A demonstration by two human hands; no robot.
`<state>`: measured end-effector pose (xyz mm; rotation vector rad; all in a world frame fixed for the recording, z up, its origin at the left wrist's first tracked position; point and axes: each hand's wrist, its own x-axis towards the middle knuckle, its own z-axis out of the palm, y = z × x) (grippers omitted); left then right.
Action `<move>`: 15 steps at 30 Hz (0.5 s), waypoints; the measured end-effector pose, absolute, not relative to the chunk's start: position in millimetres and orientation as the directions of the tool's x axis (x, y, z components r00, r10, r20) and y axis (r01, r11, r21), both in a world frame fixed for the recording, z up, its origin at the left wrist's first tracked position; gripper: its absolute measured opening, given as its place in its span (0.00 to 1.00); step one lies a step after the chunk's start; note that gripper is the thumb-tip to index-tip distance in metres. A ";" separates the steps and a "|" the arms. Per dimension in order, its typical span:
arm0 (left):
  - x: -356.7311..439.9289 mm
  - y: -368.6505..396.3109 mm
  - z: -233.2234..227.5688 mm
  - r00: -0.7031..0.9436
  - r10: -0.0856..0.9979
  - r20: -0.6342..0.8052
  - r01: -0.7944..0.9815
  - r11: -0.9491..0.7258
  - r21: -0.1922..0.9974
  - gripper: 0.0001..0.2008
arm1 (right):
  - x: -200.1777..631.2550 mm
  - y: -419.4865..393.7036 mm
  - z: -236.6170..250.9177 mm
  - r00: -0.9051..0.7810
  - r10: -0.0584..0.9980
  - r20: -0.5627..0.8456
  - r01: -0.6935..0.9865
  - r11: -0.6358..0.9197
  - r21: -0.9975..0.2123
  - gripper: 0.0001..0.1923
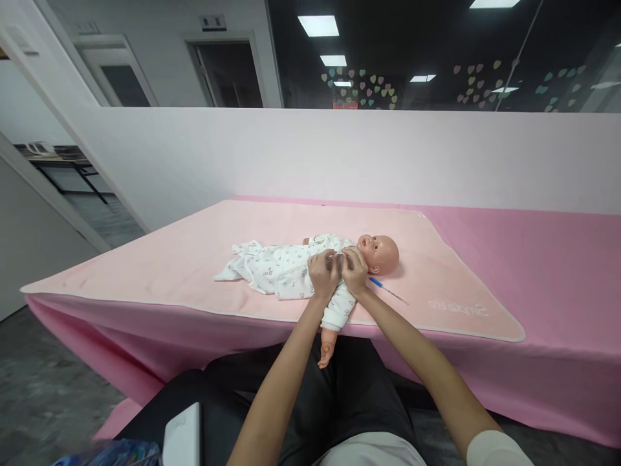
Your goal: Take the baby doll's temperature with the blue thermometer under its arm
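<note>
A baby doll (381, 254) lies on its back on a pale pink blanket (194, 259), head to the right. It wears a white printed sleepsuit (272, 268). My left hand (323, 272) and my right hand (355, 270) both pinch the suit's fabric at the doll's chest, fingers closed on the cloth. One doll arm (330, 340) hangs over the table's front edge. A thin thermometer with a blue end (388, 291) lies on the blanket just right of my right hand.
The blanket covers a darker pink table cover (557, 272). A white partition wall (339, 155) stands behind the table. A white phone (184, 435) rests on my lap at lower left.
</note>
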<state>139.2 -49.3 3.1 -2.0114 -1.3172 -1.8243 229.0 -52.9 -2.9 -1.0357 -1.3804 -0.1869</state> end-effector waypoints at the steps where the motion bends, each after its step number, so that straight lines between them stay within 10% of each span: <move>1: 139.1 -49.5 3.1 -0.116 0.501 0.857 0.650 -0.615 0.447 0.08 | 228.9 -52.4 -3.6 0.254 0.418 0.872 0.663 0.581 -0.472 0.13; 10: 138.7 -50.6 4.0 -0.124 0.406 0.906 0.623 -0.679 0.389 0.06 | 228.9 -48.5 -3.5 0.244 0.147 0.958 0.715 0.640 -0.281 0.11; 15: 137.4 -51.6 5.2 -0.151 0.430 0.890 0.614 -0.664 0.426 0.06 | 227.7 -52.6 1.9 0.204 0.212 0.956 0.717 0.633 -0.293 0.07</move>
